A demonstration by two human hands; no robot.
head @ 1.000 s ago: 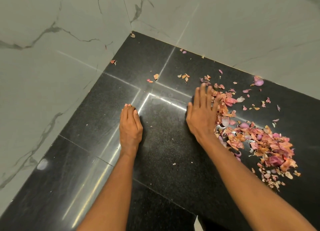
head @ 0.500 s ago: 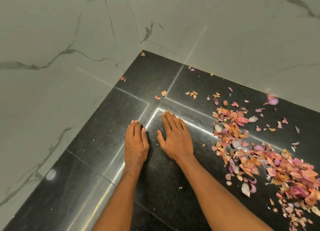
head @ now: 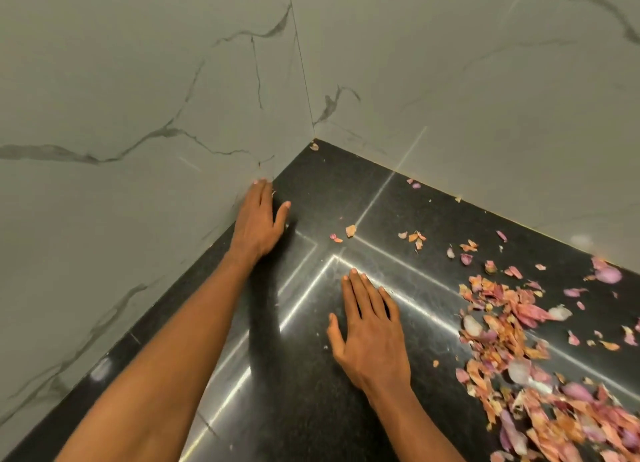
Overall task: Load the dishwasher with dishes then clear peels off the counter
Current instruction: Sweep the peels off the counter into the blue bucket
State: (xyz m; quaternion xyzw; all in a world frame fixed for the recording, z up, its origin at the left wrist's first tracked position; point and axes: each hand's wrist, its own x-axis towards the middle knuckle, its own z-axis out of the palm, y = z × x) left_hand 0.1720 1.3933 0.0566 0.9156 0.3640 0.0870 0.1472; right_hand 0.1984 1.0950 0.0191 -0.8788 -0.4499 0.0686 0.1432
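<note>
Right hand lies flat, fingers straight, on the black worktop, now away from the onion peels piled twd the right edge. Left hand, also flat, has slid to the left wall edge nr the back corner, prob. to sweep strays.

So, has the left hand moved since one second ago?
Yes. The left hand has moved away from the seam corner in the black counter and toward the far wall corner; its fingertips now reach the left wall.
</note>
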